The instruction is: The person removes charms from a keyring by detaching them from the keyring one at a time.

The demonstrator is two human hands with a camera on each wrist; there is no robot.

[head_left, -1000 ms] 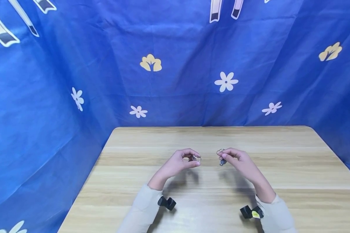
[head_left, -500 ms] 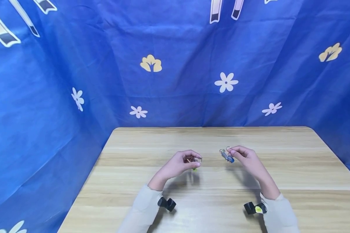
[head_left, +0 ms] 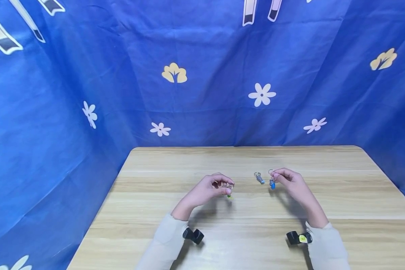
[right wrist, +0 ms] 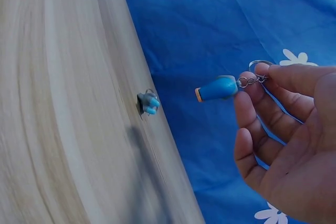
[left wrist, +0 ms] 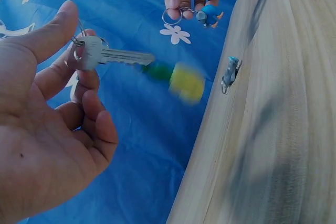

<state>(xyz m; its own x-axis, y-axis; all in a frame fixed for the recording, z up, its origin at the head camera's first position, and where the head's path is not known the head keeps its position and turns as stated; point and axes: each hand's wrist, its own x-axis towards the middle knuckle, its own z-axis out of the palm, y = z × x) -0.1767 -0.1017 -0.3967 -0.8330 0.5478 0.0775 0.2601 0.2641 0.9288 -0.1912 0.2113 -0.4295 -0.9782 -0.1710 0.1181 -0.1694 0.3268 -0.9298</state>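
My left hand pinches a metal ring between thumb and fingers. From it hang a silver key and a green-and-yellow charm, the charm blurred. In my right hand, thumb and fingertips pinch the ring of a keychain with a blue figure, orange at one end, dangling by a short chain above the table. A second keychain, a small grey figure with light-blue parts, lies on the table between the hands, touched by neither.
The wooden table has blue patterned cloth behind it and to the left. Each wrist wears a black camera mount, one on the left and one on the right.
My right hand has moved right, away from the grey keychain, which now lies apart on the table; the blue one hangs from the hand. The green-and-yellow charm now shows below my left hand.
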